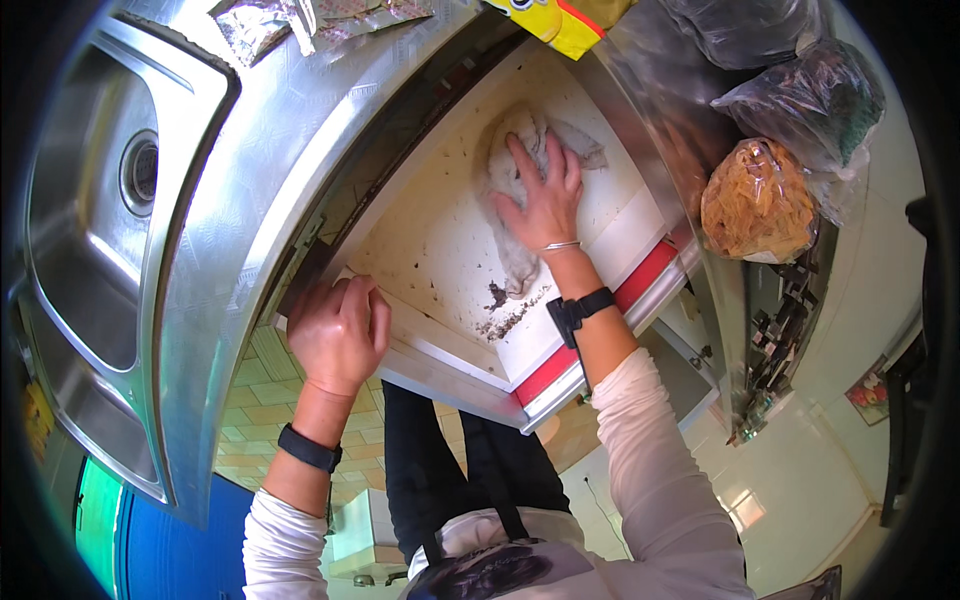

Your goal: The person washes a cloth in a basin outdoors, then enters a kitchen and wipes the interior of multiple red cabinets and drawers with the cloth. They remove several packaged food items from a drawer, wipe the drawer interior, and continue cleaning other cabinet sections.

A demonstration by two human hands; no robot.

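Observation:
A pulled-out drawer (420,232) with a pale, dirty bottom lies before me under the counter. Inside it, my right hand (544,195) presses on a greyish-white cloth (517,247), fingers spread and bent into the fabric. Dark crumbs of dirt (510,322) are heaped near the drawer's front corner, beside the cloth's lower end. Smaller specks dot the bottom. My left hand (337,330) is curled over the drawer's left side wall (435,330), its fingertips partly hidden.
To the left, a stainless steel sink (97,217) is set in the metal counter (247,150). Foil packets (322,22) and a yellow package (555,26) lie at the far side. On the right are a bag of orange-brown dried food (761,202) and dark plastic bags (810,97).

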